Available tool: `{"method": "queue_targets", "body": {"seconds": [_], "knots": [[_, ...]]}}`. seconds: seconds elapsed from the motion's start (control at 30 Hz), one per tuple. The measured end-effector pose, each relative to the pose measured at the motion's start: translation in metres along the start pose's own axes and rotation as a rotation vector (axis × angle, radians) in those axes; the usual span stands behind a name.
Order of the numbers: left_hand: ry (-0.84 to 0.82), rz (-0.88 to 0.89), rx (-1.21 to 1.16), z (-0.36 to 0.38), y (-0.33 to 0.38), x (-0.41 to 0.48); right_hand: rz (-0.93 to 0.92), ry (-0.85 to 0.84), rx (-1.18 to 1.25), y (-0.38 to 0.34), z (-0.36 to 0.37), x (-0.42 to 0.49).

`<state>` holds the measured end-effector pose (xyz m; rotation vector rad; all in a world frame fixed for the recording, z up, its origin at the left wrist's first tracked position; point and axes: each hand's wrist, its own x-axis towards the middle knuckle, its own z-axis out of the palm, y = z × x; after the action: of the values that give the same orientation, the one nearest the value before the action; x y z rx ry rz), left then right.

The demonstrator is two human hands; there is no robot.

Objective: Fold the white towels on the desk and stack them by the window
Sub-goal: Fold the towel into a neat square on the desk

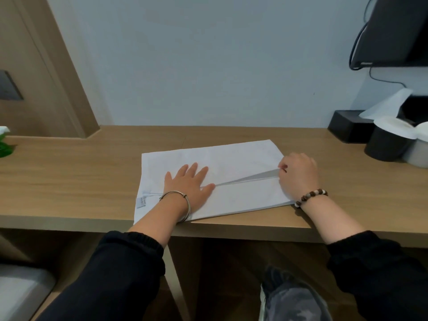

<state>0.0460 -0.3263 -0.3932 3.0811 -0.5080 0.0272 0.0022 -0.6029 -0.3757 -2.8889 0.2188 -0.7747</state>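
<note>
Cannot read the print on the label (140, 202) left of the fingers of the left hand (187, 181): too small. Cannot see the fingertips of the right hand (298, 174), curled under behind the knuckles at the lifted edge of the towel (231, 158). Cannot see the towel under the left palm and forearm. Well right of the right fingers, cut off by the frame: pale cup (419, 151), black screen (393, 31). Well left of the left fingers, cut off likewise: green plant (4, 144).

A white towel (231, 163) lies flat on the wooden desk (69, 181), its upper layer's edge lifted.
</note>
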Motion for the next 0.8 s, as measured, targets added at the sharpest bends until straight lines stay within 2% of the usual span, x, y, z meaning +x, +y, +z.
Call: {"method": "queue_targets", "body": {"seconds": [0.1, 0.2, 0.27, 0.4, 0.47, 0.6, 0.8], "knots": [[0.005, 0.006, 0.004, 0.000, 0.000, 0.000, -0.033, -0.100, -0.119, 0.001, -0.001, -0.003], [0.004, 0.009, 0.004, 0.000, -0.001, -0.001, -0.001, -0.122, -0.163, -0.001, -0.001, -0.005], [0.004, 0.008, 0.003, 0.000, -0.001, -0.001, 0.051, -0.144, -0.086, -0.002, -0.001, -0.005], [0.006, 0.008, 0.011, 0.000, 0.000, 0.000, 0.295, -0.157, 0.265, 0.005, -0.004, 0.003], [0.006, 0.010, 0.010, 0.000, 0.000, -0.001, 0.370, -0.146, 0.242, 0.008, -0.005, 0.004], [0.010, 0.010, 0.008, -0.001, 0.000, -0.002, 0.485, -0.241, 0.135, 0.014, -0.002, 0.008], [0.010, 0.004, 0.012, -0.002, 0.000, -0.004, 0.562, -0.203, 0.316, 0.020, 0.005, 0.015]]}}
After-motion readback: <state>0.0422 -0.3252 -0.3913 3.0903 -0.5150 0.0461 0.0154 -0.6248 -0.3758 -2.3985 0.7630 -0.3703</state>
